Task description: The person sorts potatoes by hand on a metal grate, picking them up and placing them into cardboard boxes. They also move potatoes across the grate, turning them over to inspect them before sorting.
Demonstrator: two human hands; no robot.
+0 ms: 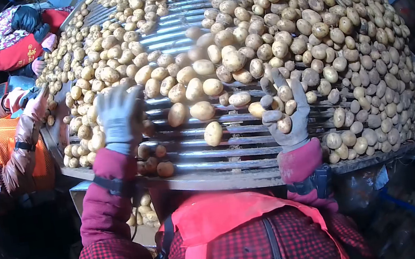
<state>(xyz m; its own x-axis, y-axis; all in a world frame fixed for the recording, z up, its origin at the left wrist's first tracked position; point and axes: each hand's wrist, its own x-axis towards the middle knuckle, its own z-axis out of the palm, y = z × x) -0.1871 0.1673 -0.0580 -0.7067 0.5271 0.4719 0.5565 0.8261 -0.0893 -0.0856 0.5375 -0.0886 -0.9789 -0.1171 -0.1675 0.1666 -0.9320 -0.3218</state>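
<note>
My left hand (pixel 119 115), in a grey glove, is over the left part of the slatted metal table (pixel 208 169), its fingers stretched out and slightly blurred beside potatoes. My right hand (pixel 292 131), also gloved in grey, is turned palm up near the middle right. Its fingers curl around small potatoes (pixel 285 125) lying in the palm. Between my hands, loose potatoes (pixel 202 111) are scattered on the bars, and a few farther up are smeared by motion. Small darker potatoes (pixel 165 169) lie below my left wrist at the front edge.
A broad heap of potatoes (pixel 356 55) covers the right and far side. Two people work at the left, one in an orange vest (pixel 6 152), another in a red garment (pixel 19 52). Below the front edge, more potatoes (pixel 146 212) show in a container.
</note>
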